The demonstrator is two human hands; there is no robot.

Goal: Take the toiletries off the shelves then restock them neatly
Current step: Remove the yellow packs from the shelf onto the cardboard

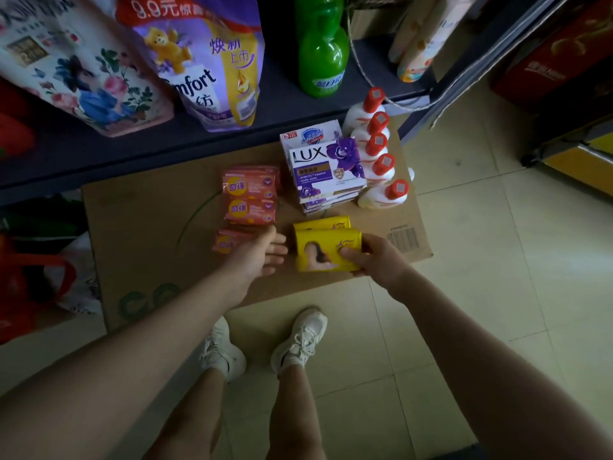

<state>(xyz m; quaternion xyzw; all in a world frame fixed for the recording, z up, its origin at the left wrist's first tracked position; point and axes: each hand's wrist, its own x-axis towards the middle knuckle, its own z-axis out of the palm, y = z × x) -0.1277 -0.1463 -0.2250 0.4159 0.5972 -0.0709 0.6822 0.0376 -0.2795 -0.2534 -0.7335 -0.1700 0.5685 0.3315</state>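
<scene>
A flattened cardboard sheet [156, 227] lies on the floor below the dark shelf [232, 137]. On it are orange soap packs [250, 199], a stack of Lux soap boxes [326, 171] with a Safeguard box [310, 132] behind, and a row of white bottles with red caps [381, 161]. My right hand [374, 257] grips a yellow soap pack [323, 250], which lies over another yellow pack [323, 223]. My left hand [262, 252] is open just left of the yellow pack, its fingers over the edge of an orange pack [225, 244].
On the shelf stand a purple Comfort refill bag [205, 61], a floral bag [76, 68], a green bottle [321, 54] and pale bottles [421, 44]. Red bags [30, 287] sit on the floor at left. My feet [265, 346] stand on tiled floor by the cardboard.
</scene>
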